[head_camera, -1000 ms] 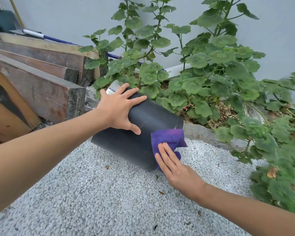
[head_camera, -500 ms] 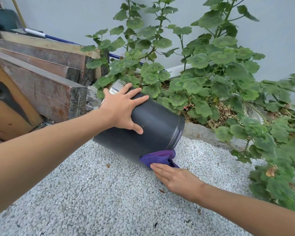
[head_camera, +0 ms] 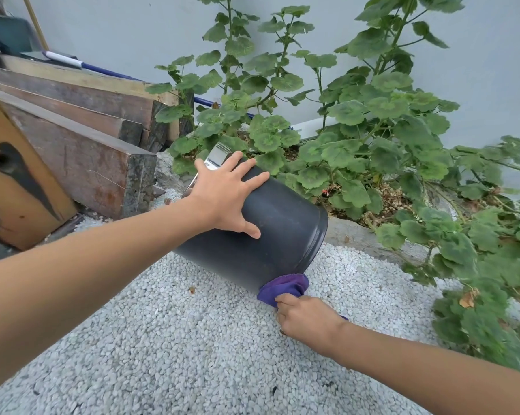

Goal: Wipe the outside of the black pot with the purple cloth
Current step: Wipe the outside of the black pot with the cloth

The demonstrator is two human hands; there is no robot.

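White gravel (head_camera: 168, 339) covers the ground in front of me. To my left, weathered wooden planks (head_camera: 82, 121) lie stacked, and an orange-brown board (head_camera: 16, 187) with dark streaks leans in front of them. A blue and white pole (head_camera: 102, 71) rests along the top of the stack. Ahead and to my right, a leafy green geranium plant (head_camera: 372, 130) with round scalloped leaves grows from a bed edged by a grey concrete curb (head_camera: 351, 235). A pale grey wall (head_camera: 132, 31) stands behind it all.
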